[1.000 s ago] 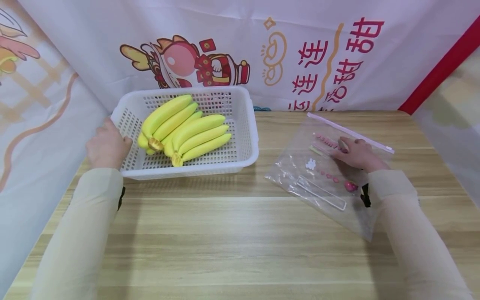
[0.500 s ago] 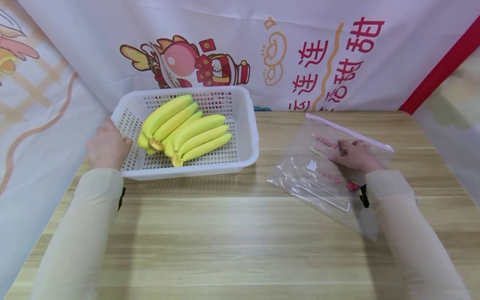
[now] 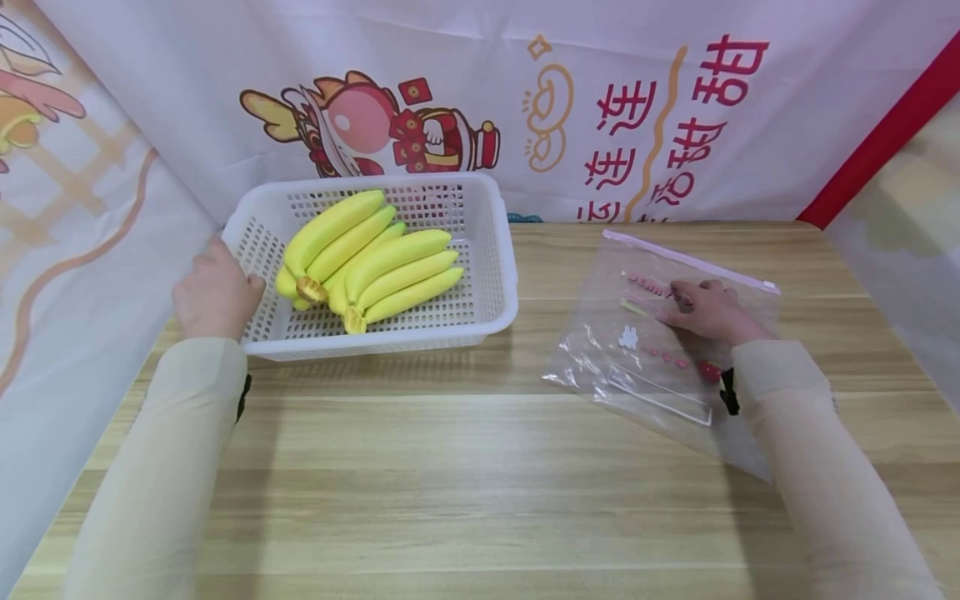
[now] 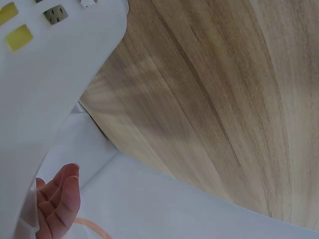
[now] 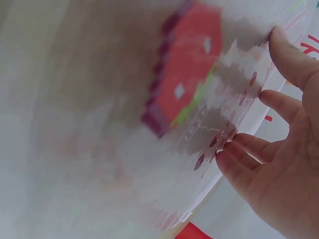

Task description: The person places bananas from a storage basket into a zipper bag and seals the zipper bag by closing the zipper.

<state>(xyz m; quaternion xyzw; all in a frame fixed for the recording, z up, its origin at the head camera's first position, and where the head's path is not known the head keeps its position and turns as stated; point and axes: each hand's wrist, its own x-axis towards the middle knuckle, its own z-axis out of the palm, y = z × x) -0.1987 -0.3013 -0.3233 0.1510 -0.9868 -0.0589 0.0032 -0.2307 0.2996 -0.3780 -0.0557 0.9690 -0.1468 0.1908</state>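
A white plastic basket (image 3: pixel 495 250) with perforated walls stands at the back left, holding yellow bananas (image 3: pixel 401 271) in two bunches. My left hand (image 3: pixel 217 292) grips its left rim, thumb on the inner side; in the left wrist view the curled fingers (image 4: pixel 67 194) show beside the white wall. At the right lies a flat clear zip bag (image 3: pixel 592 350) with a pink slider strip along its far edge and printed pink letters, hearts and a strawberry. My right hand (image 3: pixel 708 308) rests its spread fingertips on the bag's upper part; the right wrist view shows them touching the film.
The wooden table (image 3: pixel 465 475) extends toward me in front of the basket and bag. A printed white cloth (image 3: pixel 555 108) rises behind the table, and more cloth hangs at both sides. A red strip (image 3: pixel 885 133) runs up the back right corner.
Beneath my right fingertips the bag has turned slightly: its zip edge has shifted left and its near corner right. My left hand and the basket have stayed put.
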